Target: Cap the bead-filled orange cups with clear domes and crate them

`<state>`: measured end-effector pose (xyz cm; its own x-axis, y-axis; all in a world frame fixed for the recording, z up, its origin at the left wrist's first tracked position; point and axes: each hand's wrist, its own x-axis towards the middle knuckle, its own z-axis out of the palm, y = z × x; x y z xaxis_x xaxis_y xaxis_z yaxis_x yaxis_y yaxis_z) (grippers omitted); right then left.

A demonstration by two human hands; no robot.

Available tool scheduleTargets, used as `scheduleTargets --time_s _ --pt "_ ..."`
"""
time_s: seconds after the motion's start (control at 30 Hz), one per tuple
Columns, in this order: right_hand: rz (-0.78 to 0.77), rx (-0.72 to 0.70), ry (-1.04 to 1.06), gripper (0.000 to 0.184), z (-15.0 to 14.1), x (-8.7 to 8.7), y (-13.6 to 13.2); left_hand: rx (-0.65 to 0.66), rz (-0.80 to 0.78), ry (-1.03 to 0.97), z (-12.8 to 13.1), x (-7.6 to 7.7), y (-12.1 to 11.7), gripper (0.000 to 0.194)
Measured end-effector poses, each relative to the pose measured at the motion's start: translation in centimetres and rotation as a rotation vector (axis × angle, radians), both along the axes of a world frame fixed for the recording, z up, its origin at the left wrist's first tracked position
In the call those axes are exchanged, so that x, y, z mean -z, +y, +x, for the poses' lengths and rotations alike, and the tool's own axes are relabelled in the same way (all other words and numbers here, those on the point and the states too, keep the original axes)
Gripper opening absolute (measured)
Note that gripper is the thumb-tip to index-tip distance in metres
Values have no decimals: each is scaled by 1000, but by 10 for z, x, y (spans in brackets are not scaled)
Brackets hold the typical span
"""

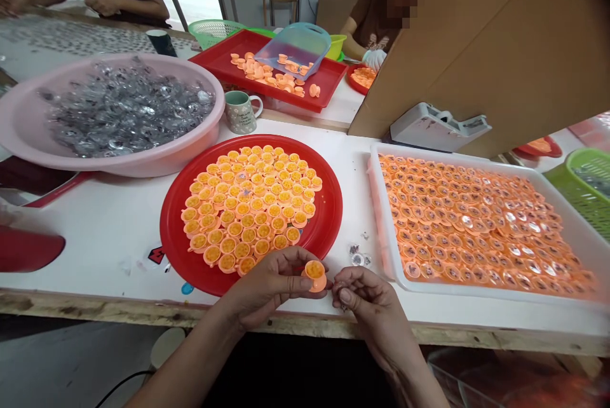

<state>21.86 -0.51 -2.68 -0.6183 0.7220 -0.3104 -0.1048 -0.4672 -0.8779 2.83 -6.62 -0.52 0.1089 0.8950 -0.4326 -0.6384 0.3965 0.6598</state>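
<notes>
Between the thumb and fingers of my left hand (274, 284) is a small orange toy teacup (314, 276) with a yellow inside, held upright over the table's front edge. My right hand (369, 297) is just to its right, its fingers pinched on a small clear, shiny piece (339, 287) that they partly cover. Behind my left hand lies a round red tray (328, 204) filled with rows of similar orange cups (252, 204). A few loose shiny pieces (357, 258) rest on the white tabletop close to my right hand.
A white tray (374, 204) of orange cups with shiny tops stands at the right. On the left, a pink basin (190, 147) holds many clear pieces. A mug (241, 112), a red rectangular tray (314, 100) and a cardboard panel (476, 46) stand behind. Two other people sit across the table.
</notes>
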Motion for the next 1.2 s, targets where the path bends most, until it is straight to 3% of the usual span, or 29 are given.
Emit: scheduleTargets --time_s 0.27,0.37,0.5,0.63,0.8,0.97,1.1,1.2 --pt "148 2 -123 11 7 -6 4 -4 14 -58 -1 4 0 17" --pt "395 -89 -194 2 6 -15 8 17 20 -71 1 7 0 20" --pt "845 -148 -257 14 2 -22 11 40 -9 -77 7 11 1 27" --pt "982 -183 -261 22 -1 -25 12 42 -16 1 13 11 3 27" --pt "994 -229 -288 21 -1 -28 17 120 -7 61 15 8 4 33" --pt "801 -223 -289 9 0 -23 15 150 -63 169 22 7 4 42" --pt "543 -44 -346 10 -3 -11 4 31 -77 193 33 7 4 41" --pt "494 132 -360 11 -6 -4 -1 27 40 282 36 3 3 28"
